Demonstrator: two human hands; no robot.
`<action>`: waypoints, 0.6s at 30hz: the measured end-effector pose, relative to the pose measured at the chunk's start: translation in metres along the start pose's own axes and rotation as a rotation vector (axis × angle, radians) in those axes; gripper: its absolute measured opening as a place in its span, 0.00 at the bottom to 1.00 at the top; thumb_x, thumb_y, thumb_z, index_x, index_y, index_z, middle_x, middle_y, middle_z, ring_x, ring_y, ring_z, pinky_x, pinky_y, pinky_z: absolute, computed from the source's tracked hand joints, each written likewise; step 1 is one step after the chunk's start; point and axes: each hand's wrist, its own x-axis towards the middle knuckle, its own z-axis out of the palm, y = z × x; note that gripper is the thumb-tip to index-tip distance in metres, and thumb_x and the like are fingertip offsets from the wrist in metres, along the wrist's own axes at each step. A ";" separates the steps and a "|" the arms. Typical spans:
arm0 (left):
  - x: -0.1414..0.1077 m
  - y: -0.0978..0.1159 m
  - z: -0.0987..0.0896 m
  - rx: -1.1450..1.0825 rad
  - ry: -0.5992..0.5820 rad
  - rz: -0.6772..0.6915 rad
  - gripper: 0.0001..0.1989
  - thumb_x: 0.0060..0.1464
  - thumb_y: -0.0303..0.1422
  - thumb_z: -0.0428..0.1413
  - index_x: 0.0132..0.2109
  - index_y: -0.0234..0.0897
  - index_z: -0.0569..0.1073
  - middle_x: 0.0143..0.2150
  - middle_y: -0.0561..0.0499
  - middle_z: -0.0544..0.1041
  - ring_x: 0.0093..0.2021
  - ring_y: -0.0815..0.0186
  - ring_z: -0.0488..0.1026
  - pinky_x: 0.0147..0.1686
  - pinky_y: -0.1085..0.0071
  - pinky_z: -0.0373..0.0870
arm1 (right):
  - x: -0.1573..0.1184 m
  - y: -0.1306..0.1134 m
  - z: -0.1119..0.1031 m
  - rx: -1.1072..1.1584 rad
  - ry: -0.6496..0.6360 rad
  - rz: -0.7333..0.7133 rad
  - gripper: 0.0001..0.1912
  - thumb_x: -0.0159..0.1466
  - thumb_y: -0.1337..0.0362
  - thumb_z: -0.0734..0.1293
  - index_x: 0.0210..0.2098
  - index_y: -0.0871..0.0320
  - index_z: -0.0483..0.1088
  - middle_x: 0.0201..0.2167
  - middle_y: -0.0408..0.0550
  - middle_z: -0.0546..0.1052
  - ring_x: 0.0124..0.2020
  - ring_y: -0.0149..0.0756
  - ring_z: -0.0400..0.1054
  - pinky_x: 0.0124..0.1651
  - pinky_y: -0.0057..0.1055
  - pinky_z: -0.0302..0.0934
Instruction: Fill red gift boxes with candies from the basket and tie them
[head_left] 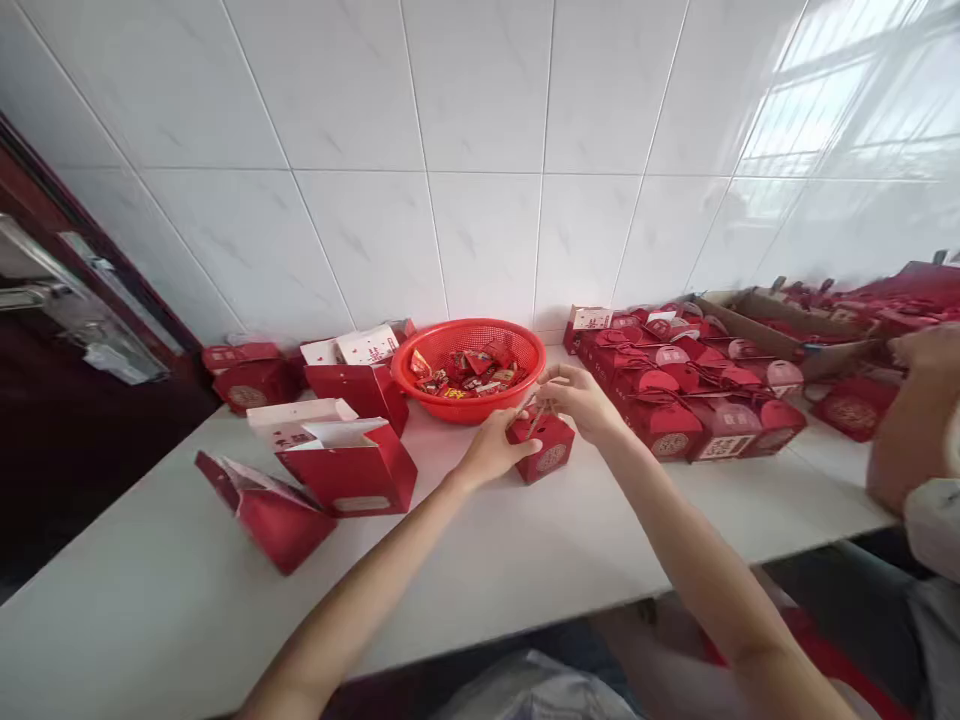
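Note:
A small red candy box (553,455) with a round pale emblem stands upright on the table in front of me. My left hand (491,447) is closed at its left side, the thumb lying against the front. Over the top of the box, my right hand (576,402) is closed in a pinch on a thin tan ribbon (536,418). The ribbon's ends are partly hidden by my fingers. Just behind my left hand sits a red plastic basket (469,412) with wrapped candies (480,372) inside.
Open red paper boxes (360,470) stand to the left, one (277,515) tipped over. Rows of closed red boxes (675,400) fill the right, before a cardboard carton (757,320). Another person's arm (919,410) reaches in at far right. A tiled wall (480,230) borders the back.

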 end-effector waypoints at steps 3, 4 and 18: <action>-0.002 0.002 -0.002 -0.015 0.011 0.011 0.18 0.49 0.37 0.64 0.47 0.37 0.76 0.47 0.48 0.79 0.50 0.54 0.73 0.51 0.61 0.69 | 0.000 -0.002 -0.001 0.073 -0.046 0.025 0.12 0.45 0.67 0.71 0.30 0.58 0.69 0.21 0.40 0.75 0.22 0.30 0.70 0.29 0.27 0.63; -0.002 0.002 -0.003 -0.019 0.013 0.016 0.18 0.49 0.37 0.64 0.47 0.37 0.76 0.47 0.48 0.79 0.50 0.54 0.73 0.51 0.61 0.69 | -0.001 -0.002 -0.002 0.072 -0.061 0.021 0.13 0.46 0.66 0.71 0.31 0.58 0.69 0.21 0.40 0.75 0.22 0.30 0.70 0.29 0.27 0.63; -0.002 -0.018 0.002 -0.109 0.017 -0.006 0.34 0.45 0.45 0.67 0.58 0.38 0.73 0.59 0.41 0.74 0.61 0.48 0.69 0.60 0.54 0.66 | -0.008 -0.003 0.010 -1.277 0.190 -0.241 0.18 0.60 0.76 0.58 0.46 0.57 0.70 0.34 0.48 0.76 0.32 0.37 0.68 0.30 0.30 0.48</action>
